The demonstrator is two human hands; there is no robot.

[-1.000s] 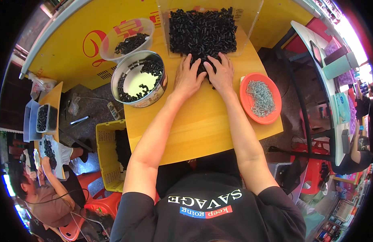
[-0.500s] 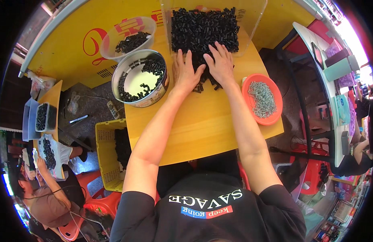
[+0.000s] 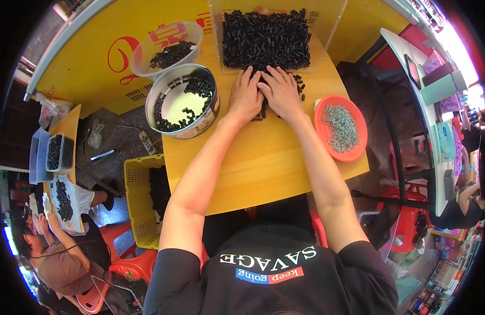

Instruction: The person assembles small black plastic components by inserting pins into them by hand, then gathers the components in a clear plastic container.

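Both hands lie palm down on the yellow table [image 3: 242, 168], at the open near side of a clear plastic box [image 3: 325, 44] heaped with small black plastic pieces [image 3: 266, 42]. My left hand [image 3: 245, 98] and my right hand [image 3: 282, 95] are side by side, thumbs meeting or nearly so, fingers stretched out toward the heap. They cover part of a spill of loose pieces; what lies under the palms is hidden. A few loose black pieces [image 3: 301, 86] show beyond my right fingers, others below the thumbs.
Left of my hands stand a round metal tin [image 3: 213, 111] and a clear bowl [image 3: 140, 56], both holding black pieces. An orange-red dish [image 3: 322, 131] of small grey metal parts sits right. A yellow crate [image 3: 139, 210] is on the floor. Another person [image 3: 64, 268] works at far left.
My hands have come closer together and drawn slightly back from the heap. My right hand has shifted left and nearer to me, leaving loose black pieces showing beside it.
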